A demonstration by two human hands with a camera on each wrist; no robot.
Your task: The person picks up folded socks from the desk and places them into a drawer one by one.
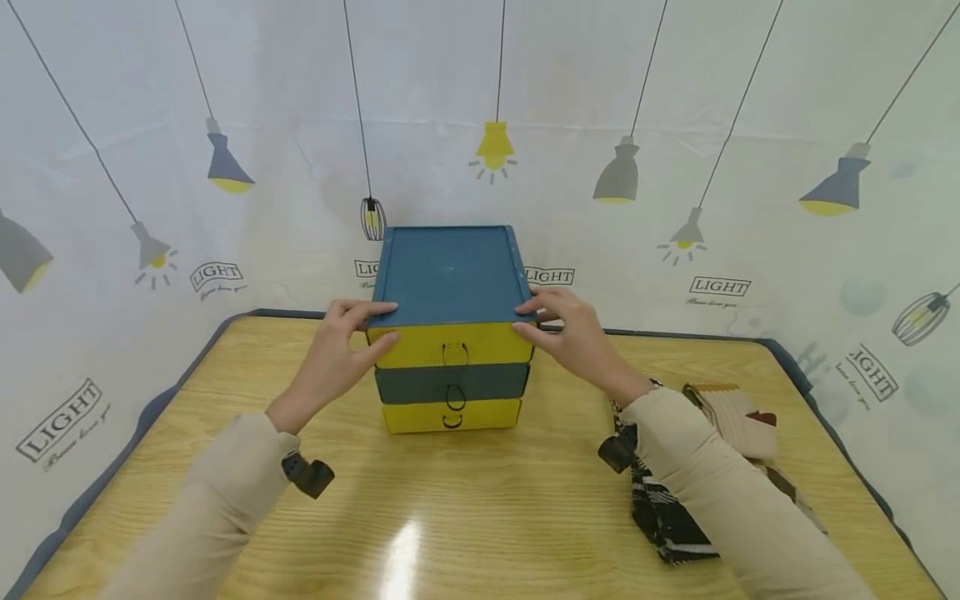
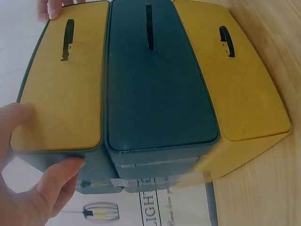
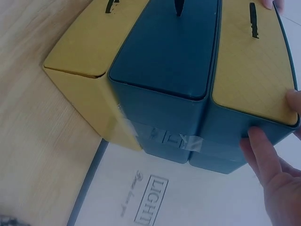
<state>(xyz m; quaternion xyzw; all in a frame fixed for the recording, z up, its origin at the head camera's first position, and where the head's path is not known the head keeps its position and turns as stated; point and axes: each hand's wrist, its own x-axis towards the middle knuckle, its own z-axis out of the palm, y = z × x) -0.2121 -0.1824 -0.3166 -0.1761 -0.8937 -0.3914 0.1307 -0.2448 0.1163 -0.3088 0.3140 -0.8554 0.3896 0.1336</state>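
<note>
A drawer box of three stacked drawers stands on the table, with a blue top. Its top drawer is yellow, the middle drawer dark blue-green, the bottom drawer yellow; each has a dark loop handle. All three appear closed. My left hand holds the upper left front corner, thumb on the yellow front and fingers round the side. At the opposite front corner my right hand grips in the same way. Clear tape shows on the box's side in the right wrist view.
To the right, partly behind my right sleeve, lie a black-and-white patterned cloth item and a ribbed beige sock. A printed backdrop with lamp drawings rises behind the wooden table.
</note>
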